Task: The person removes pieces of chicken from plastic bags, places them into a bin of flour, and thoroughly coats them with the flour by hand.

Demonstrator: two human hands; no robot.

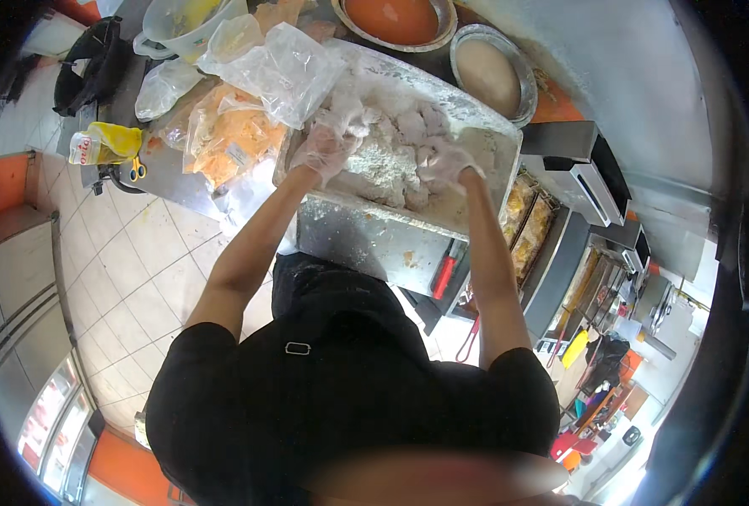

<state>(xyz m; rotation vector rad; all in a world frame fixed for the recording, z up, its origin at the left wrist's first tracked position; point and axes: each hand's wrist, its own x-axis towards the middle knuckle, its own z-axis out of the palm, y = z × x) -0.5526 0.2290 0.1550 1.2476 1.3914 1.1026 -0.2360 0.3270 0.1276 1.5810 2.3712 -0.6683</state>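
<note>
A large rectangular metal tray (488, 136) lies in front of me, holding a heap of white flour (381, 161). Lumpy flour-coated pieces (422, 124), perhaps meat, sit in and around the heap. Both my hands wear clear plastic gloves dusted with flour. At the tray's left side, my left hand (325, 148) reaches in beside a coated lump (363, 120). My right hand (445, 166) is down at the right edge of the heap, touching the floury pieces. Flour and blurred gloves hide the fingertips, so any grip is unclear.
Behind the tray stand a bowl of orange liquid (390, 16) and a metal bowl of pale liquid (485, 73). Plastic bags of orange crumbs (235, 136) and yellow-handled scissors (137, 169) lie left. A red-handled tool (443, 278) rests below the tray; fryer baskets (529, 224) are right.
</note>
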